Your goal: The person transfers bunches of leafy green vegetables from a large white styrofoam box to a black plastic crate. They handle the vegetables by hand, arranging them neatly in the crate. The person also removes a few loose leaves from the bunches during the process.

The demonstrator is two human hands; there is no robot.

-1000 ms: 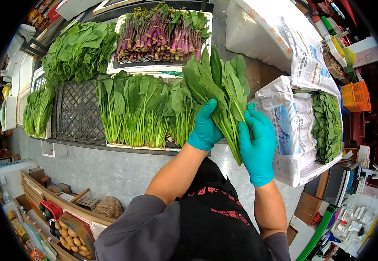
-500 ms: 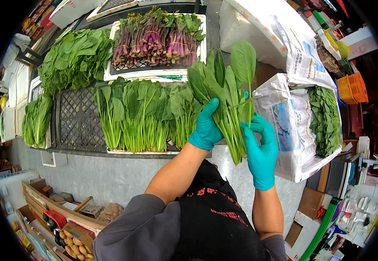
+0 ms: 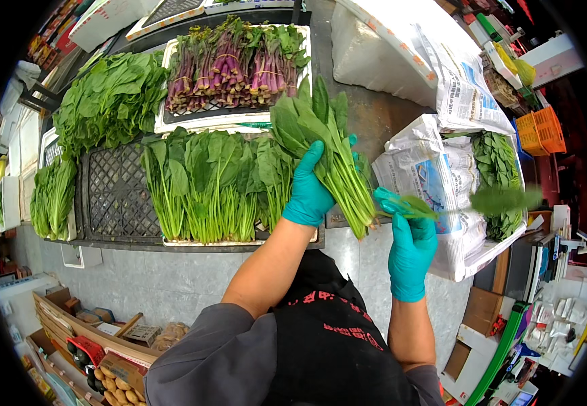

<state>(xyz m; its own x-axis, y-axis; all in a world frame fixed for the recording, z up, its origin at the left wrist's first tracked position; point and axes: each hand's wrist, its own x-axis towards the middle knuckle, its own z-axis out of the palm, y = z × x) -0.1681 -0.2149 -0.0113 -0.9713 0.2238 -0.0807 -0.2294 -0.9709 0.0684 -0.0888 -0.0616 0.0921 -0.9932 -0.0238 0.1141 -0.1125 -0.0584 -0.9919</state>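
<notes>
My left hand, in a teal glove, is closed around a bunch of spinach, leaves up and to the left, stem ends toward me. My right hand, gloved too, is just right of the stem ends, pinching a loose spinach leaf. A motion-blurred green leaf blade shows farther right; whether it belongs to the pinched stem I cannot tell. Upright spinach bunches stand packed in a white tray left of my left hand.
Banded purple-stemmed greens fill a white tray behind. A leafy heap lies at the left beside a black mesh crate. At the right is a newspaper-lined box holding greens; an orange basket lies beyond.
The tall leaf at the right side of the bunch has come away from it. My right hand has drawn slightly down from the bunch. The bunch has shifted a little left in view.
</notes>
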